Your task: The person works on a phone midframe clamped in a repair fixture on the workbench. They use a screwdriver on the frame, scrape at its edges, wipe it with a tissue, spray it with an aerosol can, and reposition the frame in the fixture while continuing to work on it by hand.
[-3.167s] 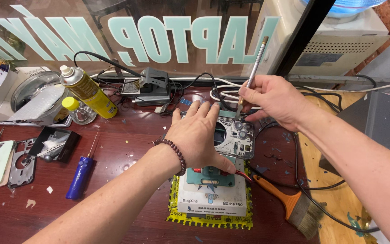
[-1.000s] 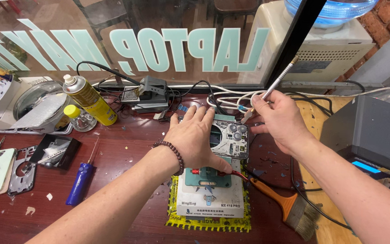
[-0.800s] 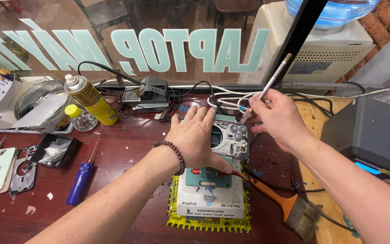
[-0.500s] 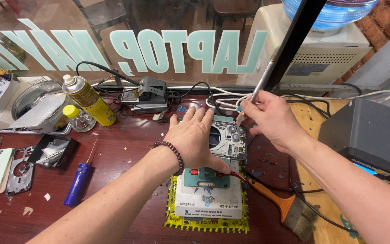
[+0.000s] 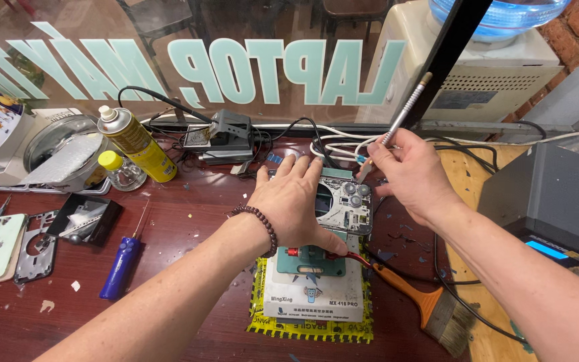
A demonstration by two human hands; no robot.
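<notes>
An opened phone back housing [image 5: 342, 201] with three camera lenses lies clamped on a white heating fixture [image 5: 313, 285] over a yellow mat. My left hand [image 5: 296, 201] presses flat on the housing, fingers spread, a dark bead bracelet on the wrist. My right hand [image 5: 413, 174] grips a slim metal pen-shaped tool [image 5: 403, 114], held upright, its tip near the housing's top right corner by the lenses.
A paintbrush with an orange handle [image 5: 423, 305] lies right of the fixture. A yellow spray can [image 5: 135, 144], a small bottle [image 5: 118, 169], a blue screwdriver [image 5: 118, 268], phone parts [image 5: 8, 245] and a black tray [image 5: 88, 218] sit left. A grey power unit [image 5: 547, 201] stands right; cables run along the window.
My right hand has tilted the metal tool and brought its tip back down toward the housing's top right corner. My left hand has stayed pressed on the housing.
</notes>
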